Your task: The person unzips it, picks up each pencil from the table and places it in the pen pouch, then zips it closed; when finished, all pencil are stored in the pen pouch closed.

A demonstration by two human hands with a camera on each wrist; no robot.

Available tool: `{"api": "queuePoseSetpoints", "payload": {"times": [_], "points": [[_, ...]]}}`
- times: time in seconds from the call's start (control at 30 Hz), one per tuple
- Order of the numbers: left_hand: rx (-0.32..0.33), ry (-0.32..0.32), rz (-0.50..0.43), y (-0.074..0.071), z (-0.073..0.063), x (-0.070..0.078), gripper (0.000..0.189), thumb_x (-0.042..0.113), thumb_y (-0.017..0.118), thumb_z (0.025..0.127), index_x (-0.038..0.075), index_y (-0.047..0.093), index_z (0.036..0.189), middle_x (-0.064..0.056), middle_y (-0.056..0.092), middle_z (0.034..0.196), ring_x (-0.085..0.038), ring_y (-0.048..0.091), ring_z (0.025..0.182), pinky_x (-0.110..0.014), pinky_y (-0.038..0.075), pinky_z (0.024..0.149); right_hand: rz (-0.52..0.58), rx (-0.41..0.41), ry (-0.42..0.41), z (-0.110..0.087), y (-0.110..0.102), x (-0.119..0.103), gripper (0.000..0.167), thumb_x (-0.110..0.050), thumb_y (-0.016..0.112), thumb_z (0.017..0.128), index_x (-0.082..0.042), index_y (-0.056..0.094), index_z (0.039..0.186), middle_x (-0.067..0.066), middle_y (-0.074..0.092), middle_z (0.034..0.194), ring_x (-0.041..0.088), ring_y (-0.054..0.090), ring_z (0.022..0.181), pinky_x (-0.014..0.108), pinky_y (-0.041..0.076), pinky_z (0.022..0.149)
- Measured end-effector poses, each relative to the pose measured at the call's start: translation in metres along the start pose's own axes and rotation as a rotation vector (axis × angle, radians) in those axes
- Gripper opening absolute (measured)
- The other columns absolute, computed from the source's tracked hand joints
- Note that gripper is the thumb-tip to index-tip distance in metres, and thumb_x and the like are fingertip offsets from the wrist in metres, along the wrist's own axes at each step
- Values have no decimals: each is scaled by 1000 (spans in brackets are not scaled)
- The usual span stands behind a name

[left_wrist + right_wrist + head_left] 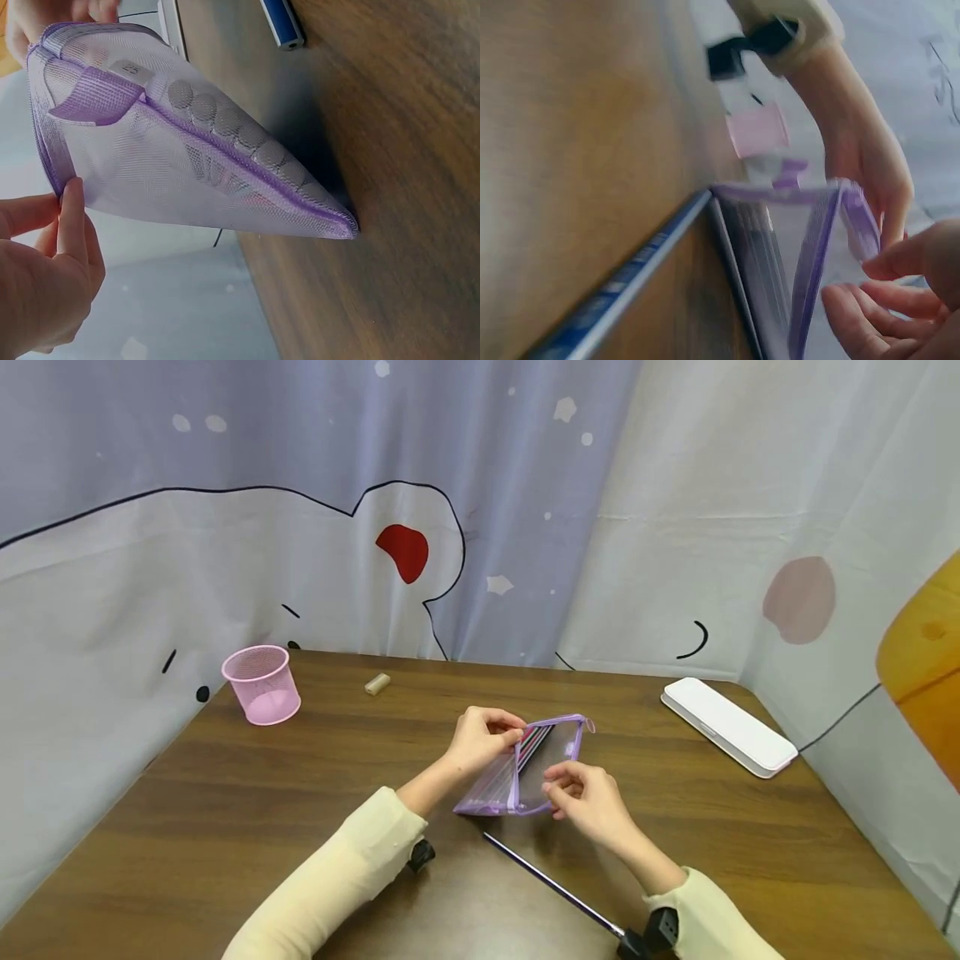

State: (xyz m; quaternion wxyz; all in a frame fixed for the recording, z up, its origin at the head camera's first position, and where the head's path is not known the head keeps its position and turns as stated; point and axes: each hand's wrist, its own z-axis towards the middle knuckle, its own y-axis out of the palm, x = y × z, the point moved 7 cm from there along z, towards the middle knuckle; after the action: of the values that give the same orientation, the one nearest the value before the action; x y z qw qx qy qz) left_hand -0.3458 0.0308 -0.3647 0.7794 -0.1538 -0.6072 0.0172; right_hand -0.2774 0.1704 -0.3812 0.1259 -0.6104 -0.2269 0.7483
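Note:
A purple-trimmed see-through mesh pouch (491, 781) stands on the table with its mouth open, several pencils (534, 745) inside. My left hand (480, 739) pinches its rim between thumb and fingers, as the left wrist view also shows. At the rim's near right side is my right hand (588, 797). In the right wrist view its thumb and fingers (847, 319) are bent but apart, close to the purple edge, with nothing visible between them. A blue pencil (551, 883) lies on the table in front of the pouch, its tip near the pouch's bottom corner.
A pink mesh pen cup (262, 689) stands at the back left. The small beige block (377, 684) lies near the back edge. At the right is a long white case (727, 727), lid down. Curtains (510, 510) hang behind the wooden table (187, 827).

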Motion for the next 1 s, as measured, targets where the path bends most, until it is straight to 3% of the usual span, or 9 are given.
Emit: {"api": "queuePoseSetpoints", "payload": {"times": [0.1,0.2,0.3,0.37,0.5,0.63,0.77,1.0], "points": [[6,6,29,-3,1,2,13,1,62,76,-4,68,87,-19,68,76,-13,62,59,-22,53,56,-172,-77,-190,-15,7,-7,19,-6,62,78,3,60,95,9,64,74,7,59,60,20,51,53],[8,4,46,-5,3,2,12,3,63,76,-2,68,85,-18,68,76,-6,59,56,-21,52,55,-433,-147,-342,-36,14,-15,33,-13,66,76,-1,56,106,3,63,80,7,58,67,21,49,57],[11,7,67,-7,3,2,12,3,63,76,-2,69,85,-17,68,75,-3,57,55,-20,52,54,-654,-239,-361,-55,22,-12,52,-22,68,74,-2,48,118,4,58,88,12,56,70,25,46,57],[14,12,84,-9,3,2,12,3,64,75,-2,69,85,-16,68,75,-2,56,54,-19,51,54,-750,-276,-325,-63,25,-7,61,-27,69,73,-3,44,123,3,56,92,13,56,74,28,46,59],[29,23,118,-12,3,2,12,5,64,75,-1,69,85,-14,68,72,-1,54,53,-19,50,52,-806,-279,-290,-71,28,-3,60,-31,70,71,-4,47,120,0,54,90,14,54,78,30,45,58],[31,18,117,-12,3,0,13,4,64,75,-2,69,85,-14,68,72,-1,54,53,-19,50,52,-848,-258,-346,-75,35,-4,35,-25,70,71,-9,57,99,-5,48,78,12,49,72,24,39,50],[27,12,111,-12,3,-2,13,4,65,75,-2,69,85,-14,68,73,-2,55,53,-19,51,52,-908,-217,-431,-79,42,-6,10,-10,65,71,-11,56,77,-4,44,69,13,47,62,24,36,44],[33,7,99,-12,1,-2,13,3,64,75,-3,68,86,-15,68,73,-2,56,54,-19,51,53,-1005,-175,-496,-82,48,-7,11,-4,58,73,-10,50,69,-2,42,65,15,45,58,26,34,41]]}}
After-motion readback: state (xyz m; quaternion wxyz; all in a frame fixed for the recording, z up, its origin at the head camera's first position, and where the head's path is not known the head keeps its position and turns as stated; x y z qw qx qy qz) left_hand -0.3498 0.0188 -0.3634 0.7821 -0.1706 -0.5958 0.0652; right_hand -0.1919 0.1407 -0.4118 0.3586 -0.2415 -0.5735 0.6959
